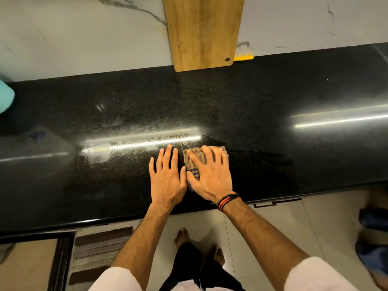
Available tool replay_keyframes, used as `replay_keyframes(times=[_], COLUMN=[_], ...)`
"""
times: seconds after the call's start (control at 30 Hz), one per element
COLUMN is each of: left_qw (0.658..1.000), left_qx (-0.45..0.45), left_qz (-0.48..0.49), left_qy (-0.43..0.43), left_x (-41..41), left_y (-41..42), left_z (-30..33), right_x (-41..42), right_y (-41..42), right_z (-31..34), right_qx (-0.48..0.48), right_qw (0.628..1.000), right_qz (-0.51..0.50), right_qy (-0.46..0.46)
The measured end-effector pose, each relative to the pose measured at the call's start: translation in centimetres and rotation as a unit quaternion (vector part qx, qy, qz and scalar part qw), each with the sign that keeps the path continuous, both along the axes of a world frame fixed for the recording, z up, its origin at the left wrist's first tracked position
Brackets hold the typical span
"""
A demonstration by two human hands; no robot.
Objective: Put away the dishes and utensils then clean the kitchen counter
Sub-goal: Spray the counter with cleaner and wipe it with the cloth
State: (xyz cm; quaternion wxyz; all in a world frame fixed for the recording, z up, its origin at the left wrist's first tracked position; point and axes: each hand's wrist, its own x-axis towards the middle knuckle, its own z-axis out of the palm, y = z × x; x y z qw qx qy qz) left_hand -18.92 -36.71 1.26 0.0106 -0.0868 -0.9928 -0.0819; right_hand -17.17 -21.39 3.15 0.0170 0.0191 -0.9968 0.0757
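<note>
Pressing cloth (194, 162) flat on counter (273, 97), right hand (210, 175)

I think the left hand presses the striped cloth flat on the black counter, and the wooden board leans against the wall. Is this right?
Not quite: the head view shows the right hand pressing the striped cloth flat on the black counter; the left hand lies bare beside it. The wooden board does lean against the wall.
</note>
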Motion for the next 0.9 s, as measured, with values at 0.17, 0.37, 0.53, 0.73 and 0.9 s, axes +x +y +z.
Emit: replay_keyframes(times=[0.17, 0.37, 0.53, 0.73, 0.9], left_qw=[1.000, 1.000, 1.000, 1.000, 1.000], left_qx=[0.004, 0.012, 0.010, -0.003, -0.011], left_qz=[-0.001, -0.001, 0.002, 0.008, 0.011], left_qy=[-0.001, -0.016, -0.013, -0.014, -0.014], left_x=[0.1, 0.0, 0.0, 0.0, 0.0], left_y=[0.1, 0.1, 0.3, 0.4, 0.6], left_z=[0.2, 0.3, 0.3, 0.3, 0.5], right_x=[-1.4, -3.7, -3.4, -5.5, -9.3], right_y=[2.9, 15.2, 23.0, 18.4, 7.6], right_z=[-0.3, -0.9, -0.8, -1.6, -1.4], right_qx=[0.017, 0.045, 0.051, 0.055, 0.053], right_qw=[0.999, 0.996, 0.987, 0.986, 0.995], right_qz=[0.034, -0.070, -0.152, -0.143, -0.059], right_qy=[0.021, 0.022, 0.014, 0.061, 0.052])
